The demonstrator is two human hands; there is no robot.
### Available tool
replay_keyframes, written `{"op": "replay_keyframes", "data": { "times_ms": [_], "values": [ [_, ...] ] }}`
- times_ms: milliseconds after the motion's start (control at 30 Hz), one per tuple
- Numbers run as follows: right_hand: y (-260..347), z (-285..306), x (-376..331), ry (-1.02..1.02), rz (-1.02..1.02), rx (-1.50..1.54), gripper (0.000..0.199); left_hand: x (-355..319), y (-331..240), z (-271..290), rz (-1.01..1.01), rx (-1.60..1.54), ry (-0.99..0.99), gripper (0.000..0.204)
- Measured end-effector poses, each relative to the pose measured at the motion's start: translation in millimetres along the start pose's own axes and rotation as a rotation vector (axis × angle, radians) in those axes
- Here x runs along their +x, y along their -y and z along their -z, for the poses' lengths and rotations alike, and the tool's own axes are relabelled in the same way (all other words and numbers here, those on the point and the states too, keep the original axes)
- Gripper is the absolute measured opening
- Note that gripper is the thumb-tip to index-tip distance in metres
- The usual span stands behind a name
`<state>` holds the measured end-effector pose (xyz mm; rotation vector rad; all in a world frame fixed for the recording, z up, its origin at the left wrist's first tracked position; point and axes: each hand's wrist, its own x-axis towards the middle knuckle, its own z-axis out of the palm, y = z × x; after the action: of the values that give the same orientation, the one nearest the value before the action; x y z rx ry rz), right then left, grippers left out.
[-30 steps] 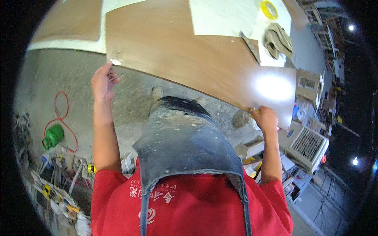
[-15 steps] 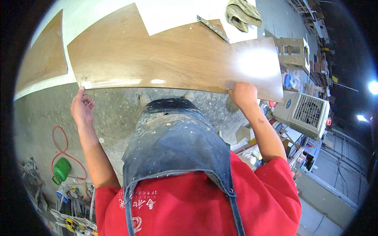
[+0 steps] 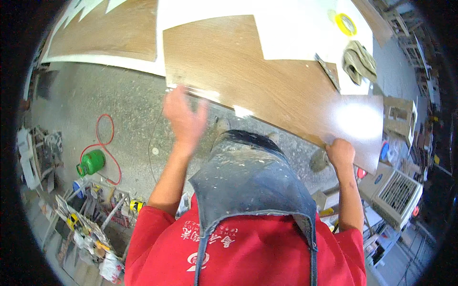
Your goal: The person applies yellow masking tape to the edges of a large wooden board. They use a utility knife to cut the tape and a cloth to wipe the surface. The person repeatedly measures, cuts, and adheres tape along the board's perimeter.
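A large brown wood-grain panel [image 3: 286, 102] with a glossy surface lies over a white surface in front of me. My right hand [image 3: 340, 152] is closed on its near edge, toward the right end. Beside the panel's near left corner is my left hand [image 3: 183, 114]; motion blurs its fingers, though the thumb stands out from them. Whether the left fingertips touch the edge is not clear. Near the panel's far right corner rests a narrow, speckled grey flat tool [image 3: 327, 72]. A crumpled olive cloth [image 3: 359, 63] sits just beyond it.
Another brown panel [image 3: 109, 35] lies at the left. A yellow tape roll [image 3: 346, 24] is on the white surface [image 3: 296, 28]. Behind on the left floor stand a green gas cylinder [image 3: 91, 162] with a red hose [image 3: 112, 157] and cluttered racks. A beige air cooler [image 3: 393, 195] stands right.
My view has shifted left, and the panel now slants down toward the right. My left hand has moved inward toward my body and is blurred. My right hand keeps its hold on the edge.
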<state>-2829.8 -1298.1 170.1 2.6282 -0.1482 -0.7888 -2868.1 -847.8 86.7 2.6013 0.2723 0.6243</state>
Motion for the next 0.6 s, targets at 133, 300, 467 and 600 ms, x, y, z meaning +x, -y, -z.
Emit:
{"op": "replay_keyframes", "data": {
  "times_ms": [133,300,467,600],
  "values": [
    [3,6,3,-0.052,0.044,-0.018,0.042,-24,-38,3,-0.184,0.047,0.457,0.083],
    [4,11,1,-0.004,0.057,-0.051,0.039,6,23,13,-0.077,0.4,0.488,0.088],
    [0,7,1,-0.004,0.05,-0.045,0.039,35,77,39,-0.007,0.541,0.337,0.09],
    [-7,4,0,-0.013,0.09,0.002,0.042,21,41,26,-0.113,0.48,0.513,0.091]
  ]
}}
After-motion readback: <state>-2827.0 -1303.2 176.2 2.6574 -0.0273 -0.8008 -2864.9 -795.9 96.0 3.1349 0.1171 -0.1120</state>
